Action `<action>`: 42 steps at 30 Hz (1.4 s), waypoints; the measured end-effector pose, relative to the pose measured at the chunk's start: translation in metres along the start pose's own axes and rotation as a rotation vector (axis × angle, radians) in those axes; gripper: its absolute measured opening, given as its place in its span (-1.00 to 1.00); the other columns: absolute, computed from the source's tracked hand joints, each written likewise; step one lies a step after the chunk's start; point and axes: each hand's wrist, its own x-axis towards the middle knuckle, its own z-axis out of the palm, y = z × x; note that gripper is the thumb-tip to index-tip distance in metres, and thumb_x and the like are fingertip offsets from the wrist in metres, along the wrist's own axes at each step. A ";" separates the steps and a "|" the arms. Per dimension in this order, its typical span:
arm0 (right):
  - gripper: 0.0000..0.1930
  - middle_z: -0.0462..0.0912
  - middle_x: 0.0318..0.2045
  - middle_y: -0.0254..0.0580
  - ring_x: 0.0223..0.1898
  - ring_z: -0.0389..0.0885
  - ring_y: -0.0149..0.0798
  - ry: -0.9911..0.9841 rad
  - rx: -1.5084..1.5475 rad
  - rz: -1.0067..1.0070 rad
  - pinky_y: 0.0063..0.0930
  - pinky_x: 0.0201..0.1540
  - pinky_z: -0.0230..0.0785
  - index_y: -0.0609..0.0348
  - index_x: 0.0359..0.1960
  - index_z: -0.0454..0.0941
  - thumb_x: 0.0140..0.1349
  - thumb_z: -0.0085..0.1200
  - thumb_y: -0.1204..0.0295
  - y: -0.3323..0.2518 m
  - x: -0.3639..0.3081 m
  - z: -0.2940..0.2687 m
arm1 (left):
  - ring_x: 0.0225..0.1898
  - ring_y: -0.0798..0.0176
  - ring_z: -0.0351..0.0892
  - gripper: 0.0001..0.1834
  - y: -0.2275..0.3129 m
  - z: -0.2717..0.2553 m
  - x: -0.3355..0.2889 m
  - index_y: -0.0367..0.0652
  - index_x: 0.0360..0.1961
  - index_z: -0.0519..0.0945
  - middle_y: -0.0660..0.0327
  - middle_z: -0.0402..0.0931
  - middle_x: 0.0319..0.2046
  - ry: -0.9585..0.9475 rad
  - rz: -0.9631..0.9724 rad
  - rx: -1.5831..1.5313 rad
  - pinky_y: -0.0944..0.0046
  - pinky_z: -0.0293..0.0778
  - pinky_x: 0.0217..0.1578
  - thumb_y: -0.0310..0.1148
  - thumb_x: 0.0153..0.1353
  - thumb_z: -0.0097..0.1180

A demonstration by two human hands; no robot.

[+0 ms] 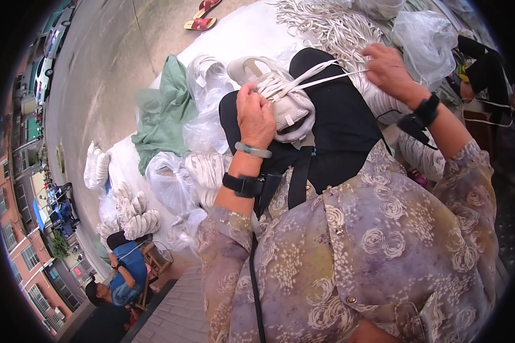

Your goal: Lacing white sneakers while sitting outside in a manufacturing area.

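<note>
One beige sneaker (294, 112) lies at the lap's (343, 128) far edge, left hand (256, 116) gripping its side, seemingly steadying it while right hand (389, 71) pinches white laces (290, 87) taut.

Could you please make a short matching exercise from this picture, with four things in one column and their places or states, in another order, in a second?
Things
1. Left hand
2. Right hand
3. Green sheet
4. Red sandals

Places and states
A. near the picture's top edge
B. holds a shoelace stretched out
C. on the side of the pale shoe
D. crumpled, left of the shoe

Right pairs: 1-C, 2-B, 3-D, 4-A
</note>
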 end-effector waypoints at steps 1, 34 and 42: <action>-0.90 0.50 -0.30 -0.21 -0.20 0.42 -0.16 0.003 -0.015 0.050 -0.27 -0.18 0.24 0.18 -0.66 0.45 -0.12 0.02 0.43 0.017 -0.010 -0.006 | -0.05 -0.15 0.30 -0.93 -0.001 -0.006 -0.002 -0.30 -0.48 0.36 -0.16 0.29 -0.06 0.012 0.008 -0.008 0.06 0.22 0.03 -0.54 -0.01 -0.03; -0.87 0.54 -0.45 -0.24 -0.34 0.52 -0.19 -0.236 0.732 -0.042 -0.39 -0.25 0.35 0.16 -0.41 0.55 -0.04 0.02 0.51 -0.076 0.097 0.035 | -0.14 0.02 0.41 -0.84 -0.026 -0.027 -0.009 -0.15 -0.51 0.53 0.19 0.49 -0.26 -0.180 -0.066 0.129 0.08 0.28 -0.15 -0.29 0.00 0.10; -0.85 0.49 -0.49 -0.45 -0.41 0.36 -0.57 -0.566 1.223 0.327 -0.66 -0.31 0.22 0.25 -0.36 0.54 0.06 0.08 0.45 -0.080 0.092 0.019 | -0.18 0.08 0.43 -0.84 -0.026 -0.025 -0.010 -0.14 -0.57 0.50 0.22 0.51 -0.36 -0.141 -0.064 0.119 0.12 0.26 -0.17 -0.28 0.00 0.11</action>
